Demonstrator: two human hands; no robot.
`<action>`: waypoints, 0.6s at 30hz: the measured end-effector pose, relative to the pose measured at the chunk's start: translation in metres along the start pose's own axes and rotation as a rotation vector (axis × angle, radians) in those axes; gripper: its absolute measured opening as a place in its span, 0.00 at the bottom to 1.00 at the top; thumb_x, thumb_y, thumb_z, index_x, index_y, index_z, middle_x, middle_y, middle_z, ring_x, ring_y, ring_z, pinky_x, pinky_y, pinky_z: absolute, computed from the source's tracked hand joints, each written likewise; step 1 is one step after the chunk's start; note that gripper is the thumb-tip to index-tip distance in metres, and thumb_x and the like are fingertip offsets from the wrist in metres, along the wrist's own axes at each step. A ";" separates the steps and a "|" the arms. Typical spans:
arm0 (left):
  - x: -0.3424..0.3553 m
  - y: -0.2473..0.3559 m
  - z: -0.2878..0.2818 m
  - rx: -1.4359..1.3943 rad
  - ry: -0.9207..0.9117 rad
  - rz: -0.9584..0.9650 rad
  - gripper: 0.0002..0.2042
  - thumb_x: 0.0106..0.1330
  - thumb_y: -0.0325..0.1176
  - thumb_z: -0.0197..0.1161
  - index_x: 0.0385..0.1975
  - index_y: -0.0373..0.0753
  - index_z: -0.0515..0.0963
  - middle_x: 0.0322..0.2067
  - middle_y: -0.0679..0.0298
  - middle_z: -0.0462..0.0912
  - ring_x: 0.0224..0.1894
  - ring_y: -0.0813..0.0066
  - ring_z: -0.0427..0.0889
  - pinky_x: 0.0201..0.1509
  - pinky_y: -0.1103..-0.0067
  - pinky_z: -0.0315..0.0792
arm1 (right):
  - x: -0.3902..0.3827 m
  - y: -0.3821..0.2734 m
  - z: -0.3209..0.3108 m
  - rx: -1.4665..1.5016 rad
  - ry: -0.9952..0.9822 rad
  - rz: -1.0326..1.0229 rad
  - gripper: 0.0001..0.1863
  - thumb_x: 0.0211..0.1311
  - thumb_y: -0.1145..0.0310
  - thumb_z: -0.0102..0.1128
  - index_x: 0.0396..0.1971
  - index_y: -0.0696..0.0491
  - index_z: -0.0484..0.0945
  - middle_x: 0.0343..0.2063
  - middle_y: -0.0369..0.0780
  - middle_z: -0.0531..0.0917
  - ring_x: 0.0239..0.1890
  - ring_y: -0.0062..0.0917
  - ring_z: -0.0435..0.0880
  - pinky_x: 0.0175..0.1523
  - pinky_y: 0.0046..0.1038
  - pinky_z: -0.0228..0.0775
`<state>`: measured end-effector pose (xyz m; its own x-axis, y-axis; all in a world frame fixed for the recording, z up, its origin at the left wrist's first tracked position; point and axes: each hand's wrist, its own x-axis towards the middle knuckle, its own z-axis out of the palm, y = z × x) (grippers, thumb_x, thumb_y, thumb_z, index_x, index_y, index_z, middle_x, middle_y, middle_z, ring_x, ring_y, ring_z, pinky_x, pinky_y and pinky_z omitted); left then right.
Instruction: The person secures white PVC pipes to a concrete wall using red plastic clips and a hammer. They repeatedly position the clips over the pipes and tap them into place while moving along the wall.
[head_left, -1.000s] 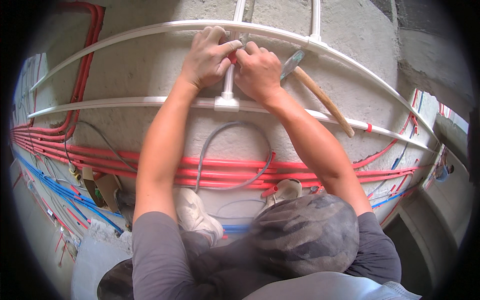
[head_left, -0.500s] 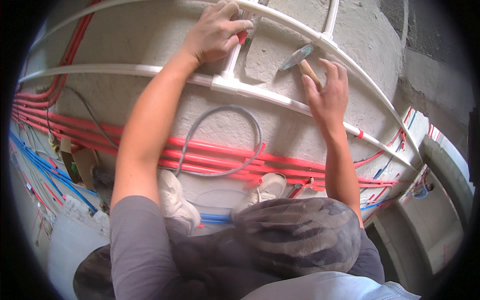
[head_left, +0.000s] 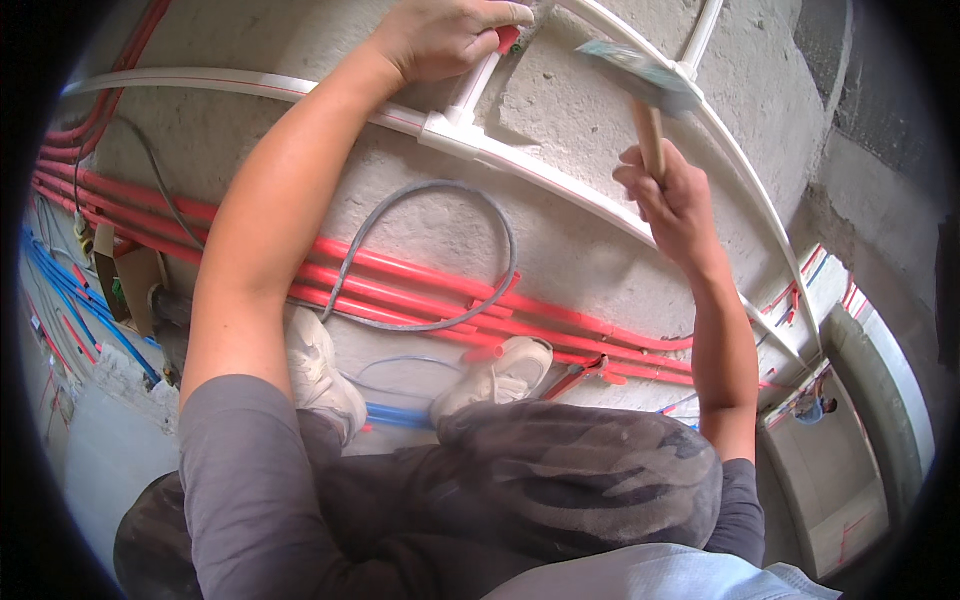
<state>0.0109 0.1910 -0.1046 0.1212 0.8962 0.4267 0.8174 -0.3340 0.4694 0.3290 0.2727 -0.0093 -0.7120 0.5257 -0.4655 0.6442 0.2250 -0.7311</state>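
Observation:
My left hand point(head_left: 445, 40) is closed at the short white cross pipe point(head_left: 474, 90), thumb and fingers pinching a small red pipe clip point(head_left: 508, 40) against it. The fingertips partly hide the clip. In my right hand point(head_left: 672, 200) is a hammer point(head_left: 650, 135), gripped round its wooden handle. Its blurred metal head point(head_left: 640, 75) hangs over the concrete, to the right of the clip and close to the upper white pipe point(head_left: 745, 170). A tee fitting point(head_left: 452, 132) joins the cross pipe to the lower white pipe point(head_left: 560, 185).
Several red conduits point(head_left: 420, 270) run across the floor before my shoes point(head_left: 505, 380). A grey cable loop point(head_left: 435, 185) lies over them. Blue pipes point(head_left: 80, 300) and an open cardboard box point(head_left: 130, 280) are at left. Another person point(head_left: 815, 408) is far off at right.
My right hand has taken hold of the hammer, which lay on the concrete, and lifted it. My left hand stays at the red clip. The view has shifted slightly.

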 end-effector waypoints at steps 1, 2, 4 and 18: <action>0.001 -0.001 0.000 -0.019 0.007 -0.004 0.11 0.57 0.37 0.64 0.39 0.47 0.84 0.39 0.59 0.74 0.46 0.57 0.75 0.53 0.64 0.68 | 0.008 0.006 -0.001 -0.124 0.048 -0.065 0.10 0.69 0.69 0.65 0.42 0.58 0.78 0.26 0.44 0.82 0.25 0.32 0.80 0.34 0.31 0.73; 0.002 -0.002 0.000 -0.038 0.013 -0.009 0.11 0.57 0.37 0.64 0.39 0.47 0.84 0.39 0.59 0.74 0.46 0.57 0.75 0.53 0.64 0.68 | 0.015 0.010 -0.003 -0.248 0.096 -0.130 0.09 0.69 0.69 0.66 0.42 0.58 0.77 0.26 0.45 0.82 0.25 0.36 0.80 0.34 0.33 0.73; -0.002 0.000 0.002 -0.041 0.007 -0.025 0.11 0.57 0.37 0.65 0.39 0.47 0.84 0.38 0.60 0.74 0.47 0.57 0.75 0.53 0.64 0.68 | 0.018 0.003 -0.008 -0.189 0.055 -0.204 0.10 0.69 0.68 0.66 0.42 0.57 0.77 0.26 0.46 0.82 0.26 0.41 0.80 0.34 0.35 0.72; -0.002 -0.003 0.004 -0.038 -0.014 -0.051 0.11 0.57 0.36 0.65 0.39 0.46 0.84 0.37 0.62 0.75 0.47 0.60 0.74 0.55 0.65 0.68 | 0.062 0.032 0.004 -0.477 0.051 -0.453 0.10 0.69 0.66 0.65 0.41 0.55 0.74 0.26 0.46 0.80 0.25 0.44 0.81 0.28 0.40 0.70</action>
<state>0.0110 0.1911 -0.1102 0.0876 0.9162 0.3911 0.8008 -0.2983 0.5195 0.3042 0.3098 -0.0636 -0.9351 0.3293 -0.1306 0.3455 0.7660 -0.5421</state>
